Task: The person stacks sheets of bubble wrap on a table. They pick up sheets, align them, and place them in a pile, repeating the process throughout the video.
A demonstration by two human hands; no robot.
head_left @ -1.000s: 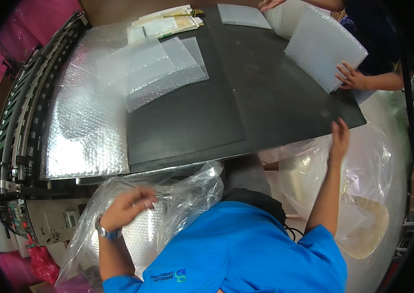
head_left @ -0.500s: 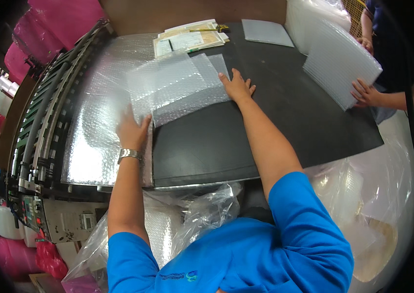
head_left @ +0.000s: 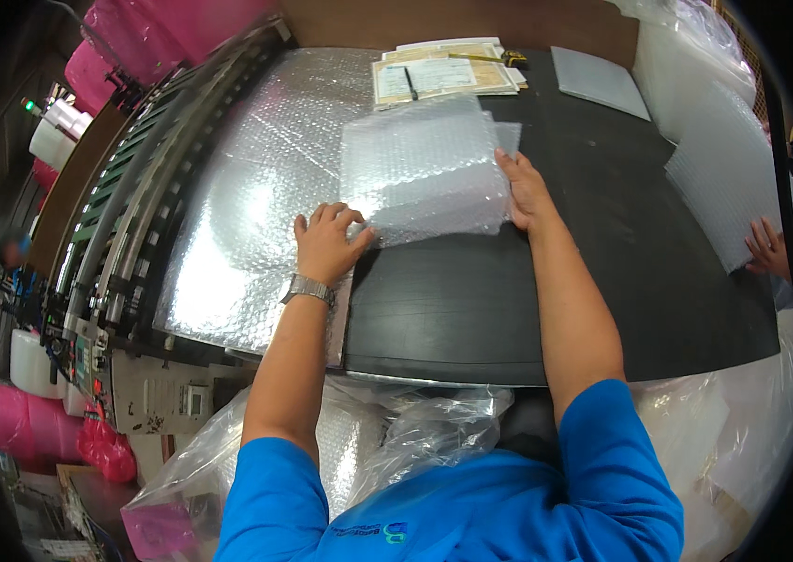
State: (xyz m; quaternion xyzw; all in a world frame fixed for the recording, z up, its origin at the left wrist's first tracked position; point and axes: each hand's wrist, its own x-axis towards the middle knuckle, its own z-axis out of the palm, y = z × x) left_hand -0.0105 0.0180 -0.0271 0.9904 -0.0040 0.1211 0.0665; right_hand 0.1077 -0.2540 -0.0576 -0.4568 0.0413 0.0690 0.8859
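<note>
A small stack of clear bubble wrap sheets (head_left: 420, 164) lies on the dark tabletop (head_left: 443, 309), its layers unevenly lined up and fanned at the right side. My right hand (head_left: 529, 195) grips the stack's right edge, thumb on top and the other fingers partly hidden. At the lower left corner, my left hand (head_left: 331, 244) rests with its fingers apart and bent, the thumb against the stack's near edge. Under that hand, a wide sheet of bubble wrap (head_left: 237, 234) covers the table's left part.
Papers (head_left: 434, 80) with a pen and a yellow tape measure (head_left: 499, 58) lie at the back. Another bubble wrap stack (head_left: 600, 82) sits back right. A co-worker's hand (head_left: 768, 248) holds bubble wrap sheets (head_left: 729, 183) at right. A roller machine (head_left: 125, 244) borders the left; plastic bags hang in front.
My view has shifted left, so things sit further right. The stack has turned and its sheets lie closer together. My right hand has closed on its edge; the co-worker's sheets have tilted.
</note>
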